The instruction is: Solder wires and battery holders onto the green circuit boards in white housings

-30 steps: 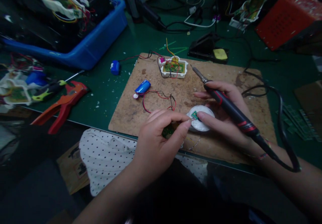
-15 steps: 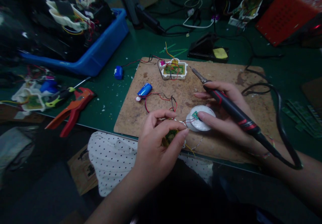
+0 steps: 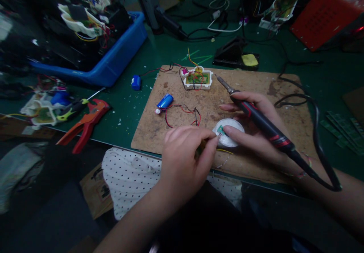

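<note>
My right hand [image 3: 256, 128] holds a black and red soldering iron [image 3: 261, 126], its tip pointing up and left. The thumb of that hand presses a small green circuit board [image 3: 221, 130] on a round whitish disc [image 3: 231, 141]. Beside the disc, my left hand [image 3: 189, 152] is pinched at thin wires by the small board, mostly covering a circuit piece beneath it. A blue cylinder [image 3: 165, 101] with red and black wires lies on the brown board [image 3: 148, 131]. Behind it sits a white housing [image 3: 197, 79] with a green circuit inside.
Red pliers [image 3: 85, 126] and a screwdriver [image 3: 72, 111] lie at the left, below a blue bin [image 3: 119, 52]. An iron stand [image 3: 231, 52] with a yellow sponge [image 3: 250, 60] is behind. A red box [image 3: 324, 18] stands back right; the iron's cable loops right.
My left hand has moved right, closer to the small green board, and its fingers are drawn together more. My right hand and the iron stay almost in place.
</note>
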A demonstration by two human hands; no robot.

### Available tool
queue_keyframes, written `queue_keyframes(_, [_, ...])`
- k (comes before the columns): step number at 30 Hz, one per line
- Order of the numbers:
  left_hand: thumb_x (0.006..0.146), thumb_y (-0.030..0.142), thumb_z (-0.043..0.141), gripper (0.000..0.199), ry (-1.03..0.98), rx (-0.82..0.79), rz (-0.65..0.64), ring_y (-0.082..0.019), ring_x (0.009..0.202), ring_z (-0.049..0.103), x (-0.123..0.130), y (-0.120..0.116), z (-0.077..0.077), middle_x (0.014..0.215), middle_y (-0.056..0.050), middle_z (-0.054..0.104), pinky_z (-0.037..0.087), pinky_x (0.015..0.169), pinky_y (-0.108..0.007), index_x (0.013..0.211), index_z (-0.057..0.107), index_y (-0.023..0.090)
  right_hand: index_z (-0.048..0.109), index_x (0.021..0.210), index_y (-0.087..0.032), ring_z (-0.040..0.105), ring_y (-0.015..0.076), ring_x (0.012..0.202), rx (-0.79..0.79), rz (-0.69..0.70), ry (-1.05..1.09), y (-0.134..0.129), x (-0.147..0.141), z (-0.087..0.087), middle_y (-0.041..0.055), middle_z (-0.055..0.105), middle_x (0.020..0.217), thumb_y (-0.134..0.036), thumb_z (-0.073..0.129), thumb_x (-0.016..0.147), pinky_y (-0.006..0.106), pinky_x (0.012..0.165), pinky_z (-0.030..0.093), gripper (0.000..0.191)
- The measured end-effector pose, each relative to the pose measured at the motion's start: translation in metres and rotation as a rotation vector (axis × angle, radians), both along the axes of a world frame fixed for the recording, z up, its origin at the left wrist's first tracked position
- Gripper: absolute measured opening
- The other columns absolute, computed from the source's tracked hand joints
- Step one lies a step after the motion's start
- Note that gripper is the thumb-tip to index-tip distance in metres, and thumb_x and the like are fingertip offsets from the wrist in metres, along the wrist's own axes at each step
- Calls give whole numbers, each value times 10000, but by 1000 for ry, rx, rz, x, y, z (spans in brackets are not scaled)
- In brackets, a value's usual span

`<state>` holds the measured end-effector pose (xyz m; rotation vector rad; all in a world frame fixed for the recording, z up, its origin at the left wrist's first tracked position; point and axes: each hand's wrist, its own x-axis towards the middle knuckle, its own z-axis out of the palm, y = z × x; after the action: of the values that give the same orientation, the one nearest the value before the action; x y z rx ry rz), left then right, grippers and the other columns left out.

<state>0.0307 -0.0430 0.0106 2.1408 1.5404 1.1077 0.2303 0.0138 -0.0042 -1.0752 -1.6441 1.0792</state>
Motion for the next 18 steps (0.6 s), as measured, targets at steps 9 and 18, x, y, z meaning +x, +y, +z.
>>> queue_keyframes(9, [891, 166, 718, 73, -95, -29, -45, -221, 1133, 652, 0, 17, 4, 1109, -47, 730, 486, 1032, -426, 863, 690, 227, 552, 1335, -329, 700, 257, 1172, 5, -16, -10, 0, -1, 1, 51, 686, 1298, -334, 857, 771, 414, 909, 628, 641])
queue_keyframes(18, [904, 136, 687, 122, -88, -15, -151, -228, 1183, 663, -2, 20, -3, 1048, -8, 794, 460, 1064, -478, 890, 626, 240, 566, 1337, -333, 686, 251, 1205, 40, -9, -2, -1, 0, 0, 43, 690, 1261, -286, 860, 774, 369, 900, 636, 637])
